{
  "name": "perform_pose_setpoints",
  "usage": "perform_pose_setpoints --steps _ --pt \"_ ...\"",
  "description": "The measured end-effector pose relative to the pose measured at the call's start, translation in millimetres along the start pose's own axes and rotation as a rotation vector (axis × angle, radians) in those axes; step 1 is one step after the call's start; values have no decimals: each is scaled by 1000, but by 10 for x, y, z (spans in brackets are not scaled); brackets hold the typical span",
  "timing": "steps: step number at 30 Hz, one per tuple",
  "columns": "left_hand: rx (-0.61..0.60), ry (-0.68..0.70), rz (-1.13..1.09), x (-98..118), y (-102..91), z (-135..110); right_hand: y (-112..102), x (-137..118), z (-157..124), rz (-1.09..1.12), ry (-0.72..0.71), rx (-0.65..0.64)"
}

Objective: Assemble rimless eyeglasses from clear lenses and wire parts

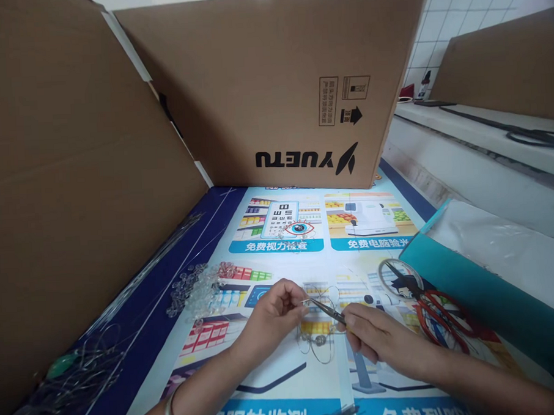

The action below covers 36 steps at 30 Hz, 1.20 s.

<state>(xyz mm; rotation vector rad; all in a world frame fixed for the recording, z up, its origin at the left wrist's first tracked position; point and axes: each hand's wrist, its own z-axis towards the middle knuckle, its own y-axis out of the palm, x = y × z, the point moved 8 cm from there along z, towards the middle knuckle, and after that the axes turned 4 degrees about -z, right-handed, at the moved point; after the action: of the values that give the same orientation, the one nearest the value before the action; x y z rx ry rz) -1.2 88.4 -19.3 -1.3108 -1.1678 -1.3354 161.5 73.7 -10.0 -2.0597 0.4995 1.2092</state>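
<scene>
My left hand (pixel 275 310) is closed in a pinch on a thin clear line or wire near its fingertips. My right hand (pixel 373 336) is closed around small dark tweezers (pixel 326 309), whose tip points left and meets the left fingertips. Thin wire loops (pixel 320 343) lie on the printed poster (pixel 305 231) just below both hands. A silver bangle (pixel 173 414) circles my left wrist. What the tweezer tip holds is too small to make out.
A heap of clear beads (pixel 198 287) lies left of the hands. Red-handled scissors (pixel 431 308) rest at the right beside a teal sheet (pixel 482 290). Cardboard boxes stand behind (pixel 276 85) and to the left (pixel 64 180). Tangled clear line (pixel 77 369) lies at the lower left.
</scene>
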Motion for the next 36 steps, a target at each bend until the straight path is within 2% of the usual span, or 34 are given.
perform_pose_setpoints --steps 6,12,21,30,36 --pt "17 -14 -7 -25 -12 0 -15 -19 -4 -102 -61 50" --pt "10 -93 -150 -79 -5 -3 -22 -77 -6 -229 -65 95" --pt "33 0 -111 -44 -14 -23 -16 -94 -15 -246 -34 78" --pt "33 11 -84 -59 -19 -9 -12 -97 -24 -210 -7 69" --pt "0 -6 -123 -7 4 -26 -24 -85 -6 -267 -39 117"
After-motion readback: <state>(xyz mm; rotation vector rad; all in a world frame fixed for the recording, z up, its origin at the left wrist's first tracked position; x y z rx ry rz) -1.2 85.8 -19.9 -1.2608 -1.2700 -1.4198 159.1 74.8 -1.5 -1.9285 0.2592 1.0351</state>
